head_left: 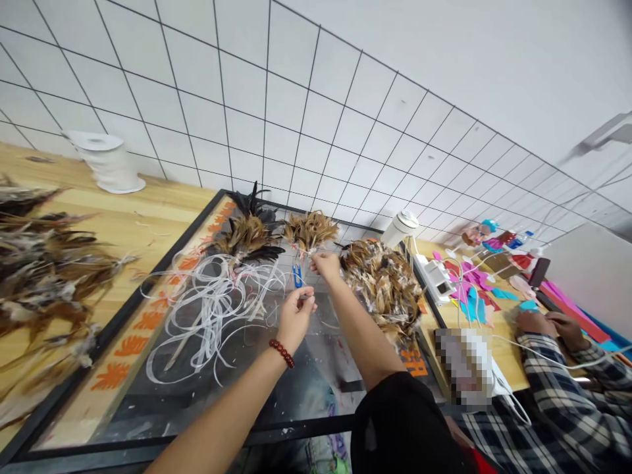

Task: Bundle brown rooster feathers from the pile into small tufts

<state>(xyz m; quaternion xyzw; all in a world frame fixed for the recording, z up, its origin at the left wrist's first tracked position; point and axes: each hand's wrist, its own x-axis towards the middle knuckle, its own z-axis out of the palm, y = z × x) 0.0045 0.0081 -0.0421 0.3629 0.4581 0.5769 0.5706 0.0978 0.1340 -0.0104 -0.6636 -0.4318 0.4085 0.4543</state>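
Observation:
My left hand (295, 315), with a red bead bracelet at the wrist, is closed in a pinch; whatever lies between its fingertips is too small to make out. Just above and to the right, my right hand (326, 266) is also pinched, at the lower end of a brown feather bundle (311, 229). I cannot tell whether its fingers grip the bundle's stems or a fine thread. Blue-handled thread snips (297, 276) lie beside both hands. Loosely coiled white ribbon (210, 319) spreads to the left, below a dark-and-brown feather bundle (247, 234).
A large brown feather pile (382, 283) sits right of my right arm, near a white bottle (399, 227). More feathers (44, 276) and a white spool (108, 161) are at left. A co-worker's hands (536, 324) are at right, near coloured scraps (471, 283) and a power strip (434, 280).

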